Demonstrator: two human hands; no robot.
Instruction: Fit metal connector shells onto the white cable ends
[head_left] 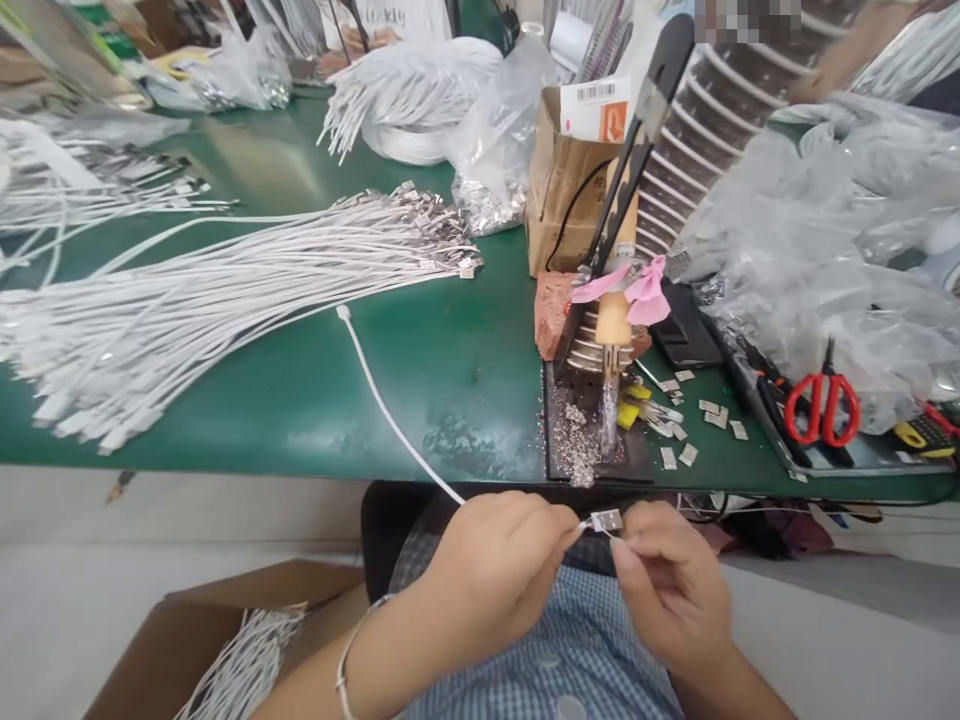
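Note:
My left hand (499, 555) is closed on a white cable (397, 425), pinching it close to its end. From there the cable runs up over the table edge to a small white plug lying on the green table. A small silver USB connector (607, 520) sits at the held end, between my two hands. My right hand (675, 580) is closed at the connector's other side, thumb and forefinger near its edge. A thin white strand shows beneath the connector by my right thumb; whether the fingers grip it or the connector is hard to make out.
A large bundle of white cables (247, 285) lies on the green table (420, 370). Right of it, a soldering iron (613, 340) points down over a dark tray littered with solder bits. Red scissors (821, 405) and loose metal shells lie farther right. A cardboard box (142, 650) holds cables below.

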